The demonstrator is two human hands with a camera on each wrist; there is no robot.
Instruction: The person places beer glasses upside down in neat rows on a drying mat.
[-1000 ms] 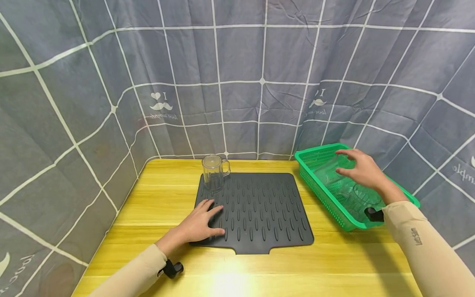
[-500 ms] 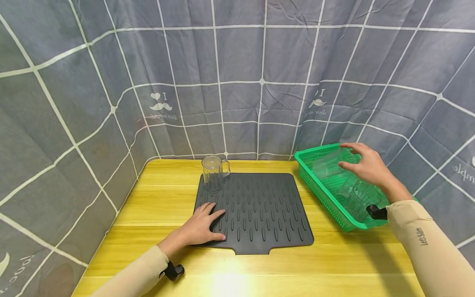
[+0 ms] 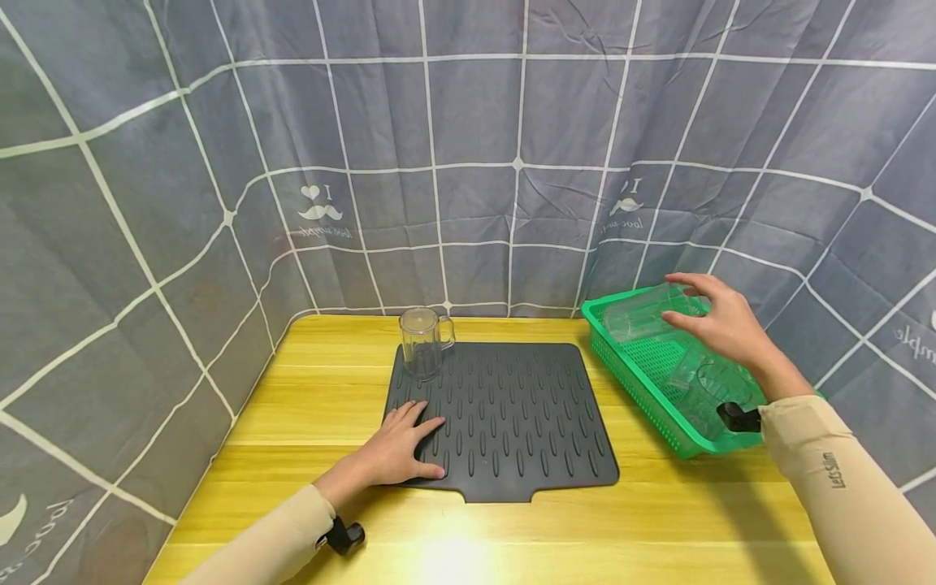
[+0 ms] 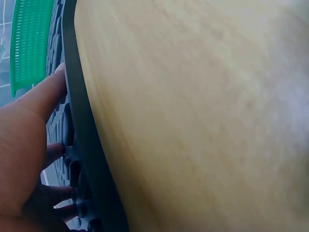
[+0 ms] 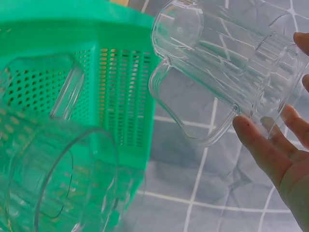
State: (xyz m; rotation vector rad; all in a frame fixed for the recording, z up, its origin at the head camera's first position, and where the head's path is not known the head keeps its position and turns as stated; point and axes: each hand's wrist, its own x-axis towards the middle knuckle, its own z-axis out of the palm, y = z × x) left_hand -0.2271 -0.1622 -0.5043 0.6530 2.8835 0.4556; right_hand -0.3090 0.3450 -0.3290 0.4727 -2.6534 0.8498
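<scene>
On the beige right sleeve (image 3: 844, 504), small dark lettering is running along the forearm and reading "Lets Slim". The grey curtain (image 3: 475, 122) is bearing white prints in mirror writing. Toward the left, one print (image 3: 320, 213) is showing a capital "I", a heart and a moustache, with "love simple" running beneath in thin script. Right of centre, another print (image 3: 625, 205) is showing "I" above a moustache, its "love sim…" breaking off at a fold. "Love" is appearing at the lower left and "mple" at the right edge, both reversed.
</scene>
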